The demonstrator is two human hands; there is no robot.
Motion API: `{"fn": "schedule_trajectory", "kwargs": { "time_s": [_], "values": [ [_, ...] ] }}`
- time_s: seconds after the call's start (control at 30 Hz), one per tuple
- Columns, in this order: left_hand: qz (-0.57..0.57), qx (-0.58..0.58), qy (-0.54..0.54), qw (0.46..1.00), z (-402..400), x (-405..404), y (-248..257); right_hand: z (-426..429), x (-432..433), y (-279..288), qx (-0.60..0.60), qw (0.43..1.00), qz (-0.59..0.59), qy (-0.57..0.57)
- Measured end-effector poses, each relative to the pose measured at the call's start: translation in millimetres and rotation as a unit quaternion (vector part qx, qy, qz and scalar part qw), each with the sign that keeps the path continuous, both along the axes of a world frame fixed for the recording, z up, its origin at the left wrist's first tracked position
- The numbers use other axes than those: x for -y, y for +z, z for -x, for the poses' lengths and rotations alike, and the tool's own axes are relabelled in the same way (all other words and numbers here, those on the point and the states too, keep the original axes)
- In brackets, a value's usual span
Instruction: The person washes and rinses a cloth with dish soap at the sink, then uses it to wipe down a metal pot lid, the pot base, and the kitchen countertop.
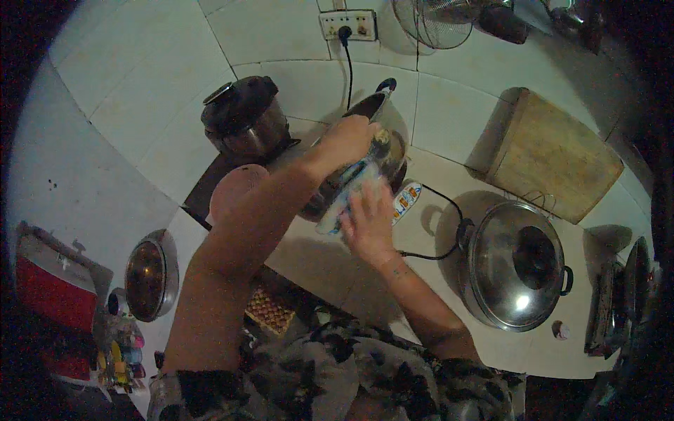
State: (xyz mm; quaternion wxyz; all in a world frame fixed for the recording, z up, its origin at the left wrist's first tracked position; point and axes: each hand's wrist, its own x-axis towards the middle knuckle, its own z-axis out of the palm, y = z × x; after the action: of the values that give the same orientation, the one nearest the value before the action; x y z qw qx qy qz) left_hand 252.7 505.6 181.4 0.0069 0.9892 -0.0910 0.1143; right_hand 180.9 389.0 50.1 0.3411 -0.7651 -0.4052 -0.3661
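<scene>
A metal pot (395, 121) with a dark loop handle is tilted on its side over the countertop. My left hand (350, 138), its arm reaching across from the left, is closed at the near side of the pot; the exact part under its fingers is hidden. Lower down, my right hand (368, 218) presses a pale blue-and-white cloth (334, 216) against the pot, fingers spread over it. Motion blurs the cloth and the fingertips.
A dark electric cooker (245, 121) stands at the back left. On the right are a large lidded pan (516, 268) and a wooden board (561, 152) against the wall. A power strip (408, 201) with black cable lies beside the pot. A plug sits in the wall socket (347, 25).
</scene>
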Motion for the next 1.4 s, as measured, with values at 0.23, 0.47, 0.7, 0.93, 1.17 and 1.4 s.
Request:
{"fn": "schedule_trajectory", "kwargs": {
  "time_s": [0.23, 0.47, 0.7, 0.93, 1.17, 1.4],
  "values": [
    [-0.029, -0.021, -0.021, 0.999, 14.4, -10.5, 18.7, -87.4, 27.6, 56.7, -0.416, 0.875, -0.209, 0.131],
    [0.295, -0.121, 0.160, 0.934, -7.9, -4.2, 14.3, -130.0, 18.7, 23.0, -0.433, 0.896, -0.066, 0.065],
    [0.447, -0.162, 0.138, 0.869, -37.9, -37.4, -8.2, 35.1, 9.1, 54.2, -0.085, 0.995, -0.033, 0.028],
    [0.638, -0.300, 0.046, 0.708, -15.3, -1.9, 23.6, 27.4, 18.3, 71.0, -0.005, 0.999, 0.044, -0.005],
    [0.427, -0.231, -0.031, 0.874, 102.2, -51.9, 13.7, -8.7, 21.8, 86.1, -0.043, 0.991, 0.039, -0.117],
    [0.354, -0.062, -0.066, 0.931, 112.3, -51.2, -23.3, -78.9, 40.8, 73.8, -0.159, 0.982, -0.015, -0.098]
  ]
}}
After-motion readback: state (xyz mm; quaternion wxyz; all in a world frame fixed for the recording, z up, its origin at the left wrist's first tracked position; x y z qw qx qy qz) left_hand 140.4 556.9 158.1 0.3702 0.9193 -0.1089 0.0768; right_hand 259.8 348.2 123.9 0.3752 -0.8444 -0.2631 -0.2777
